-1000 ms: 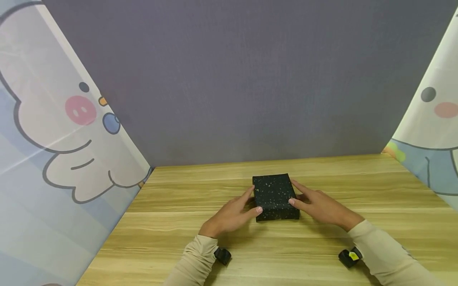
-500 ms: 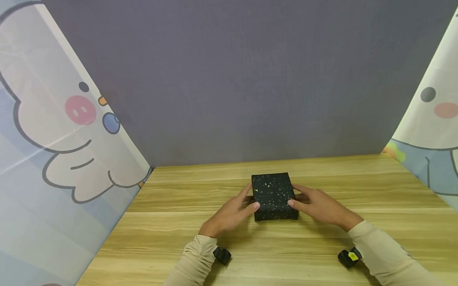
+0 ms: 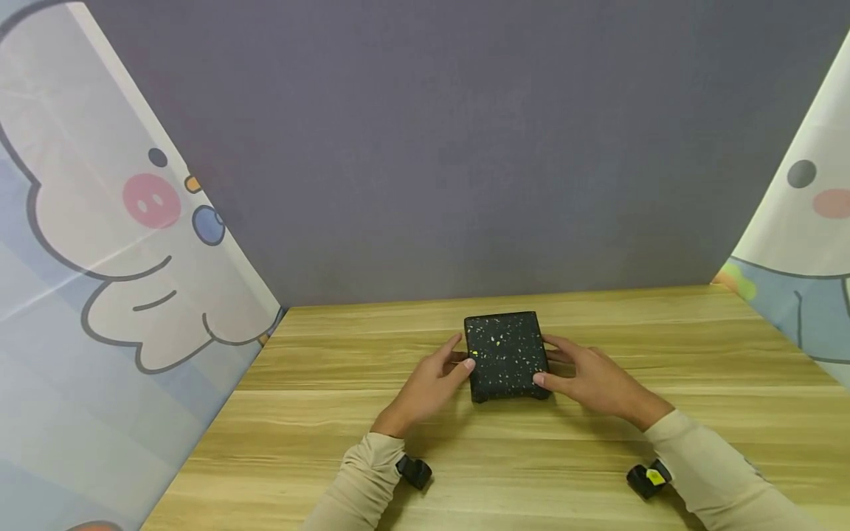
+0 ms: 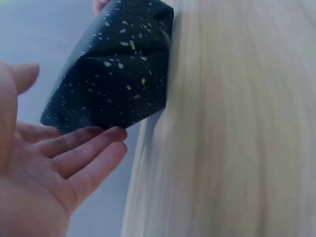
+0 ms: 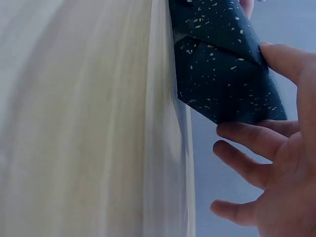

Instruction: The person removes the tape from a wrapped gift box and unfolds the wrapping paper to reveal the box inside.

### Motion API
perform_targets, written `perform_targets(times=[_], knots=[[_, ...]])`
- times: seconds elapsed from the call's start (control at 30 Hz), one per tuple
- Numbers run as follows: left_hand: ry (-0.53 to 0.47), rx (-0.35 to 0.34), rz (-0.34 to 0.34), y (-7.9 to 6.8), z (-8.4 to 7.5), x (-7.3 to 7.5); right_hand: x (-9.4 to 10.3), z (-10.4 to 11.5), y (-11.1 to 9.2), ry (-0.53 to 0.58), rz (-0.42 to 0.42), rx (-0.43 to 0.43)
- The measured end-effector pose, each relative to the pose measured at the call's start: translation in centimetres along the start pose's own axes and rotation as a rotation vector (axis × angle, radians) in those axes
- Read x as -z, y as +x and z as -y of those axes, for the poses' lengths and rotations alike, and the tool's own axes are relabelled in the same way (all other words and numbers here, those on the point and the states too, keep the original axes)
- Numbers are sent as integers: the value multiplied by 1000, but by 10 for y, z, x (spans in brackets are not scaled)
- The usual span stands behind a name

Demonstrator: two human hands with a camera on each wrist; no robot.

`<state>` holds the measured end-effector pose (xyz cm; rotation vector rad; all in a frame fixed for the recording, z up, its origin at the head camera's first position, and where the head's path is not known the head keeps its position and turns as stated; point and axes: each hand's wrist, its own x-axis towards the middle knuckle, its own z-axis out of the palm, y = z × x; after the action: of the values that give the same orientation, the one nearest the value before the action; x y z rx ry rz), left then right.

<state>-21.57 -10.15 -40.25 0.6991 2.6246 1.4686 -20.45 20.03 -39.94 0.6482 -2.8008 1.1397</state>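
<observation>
A square black box (image 3: 506, 350) with pale and yellow flecks sits tilted over the table, its far edge raised. Folded, creased flaps show on its sides in both wrist views. My left hand (image 3: 428, 387) is at its left side, fingers nearly straight with their tips (image 4: 116, 133) against the lower edge; in the left wrist view the thumb stands off the surface. On the other side my right hand (image 3: 594, 380) holds the box, thumb (image 5: 276, 54) on the near edge and index and middle fingers at the lower far part. The remaining right fingers stick out free.
The box is over a wood-grain table (image 3: 299, 442), with a grey wall panel (image 3: 432, 147) behind it. Cartoon-printed sheets (image 3: 99, 221) stand to the left and right. Black wrist-worn devices (image 3: 415, 472) hang below both sleeves, close over the table.
The box's far edge has risen, so more of its top and less of its front faces me. My left thumb has slid up along the left side; the right hand has barely moved.
</observation>
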Motion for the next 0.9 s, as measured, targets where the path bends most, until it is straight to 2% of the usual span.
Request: perform_targets(times=[0.1,0.33,0.63,0.9], knots=[[-24,-4,-36,1,0,-1,-1,0,0,13,-14,4],[-23,-13,-63,1,-3,-1,-1,1,-1,-9,-33,34],[-82,-74,-100,3,-2,-1,0,4,-3,10,-85,47],[-47,-89,-115,2,-2,0,0,5,-2,5,-114,71]])
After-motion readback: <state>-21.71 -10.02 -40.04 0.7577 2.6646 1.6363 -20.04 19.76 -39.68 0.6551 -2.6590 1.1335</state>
